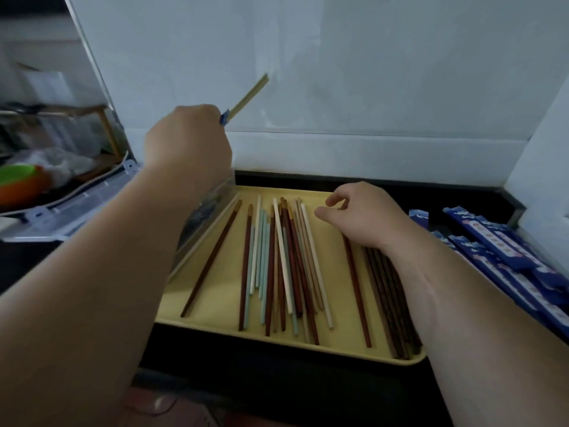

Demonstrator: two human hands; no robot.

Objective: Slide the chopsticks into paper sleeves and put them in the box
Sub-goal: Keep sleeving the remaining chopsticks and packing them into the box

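A yellow tray (221, 303) lies near, with loose chopsticks (284, 266) spread along it, and a clear box (197, 229) stands at its left edge. The left hand (187, 140) is raised above the box's far end, fist closed round a pale chopstick pair (249, 97) whose blue paper sleeve (224, 117) just shows, tips pointing far-right. The right hand (366, 214) hovers over the tray's right side, fingers loosely curled, holding nothing. Spare sleeves (505, 251) lie right of the tray
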